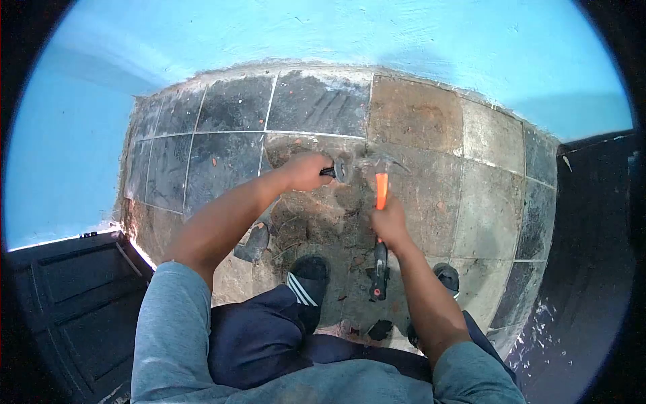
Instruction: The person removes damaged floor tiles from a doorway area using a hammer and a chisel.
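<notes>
My right hand is closed around the handle of a claw hammer. Its handle is orange above my fist and black below, and the blurred metal head points away from me. To the left of the hammer head, my left hand grips a short tool with a black handle and a grey metal end, perhaps a chisel or scraper. A small gap separates the hammer head from this tool. Both hands are low over a brown, rough patch of floor with no dark tile on it.
Dark square tiles cover the back left of the floor. A broken tile piece lies beside my sandalled foot. Blue walls border the floor, a dark panelled door stands at left. Black fragments lie between my feet.
</notes>
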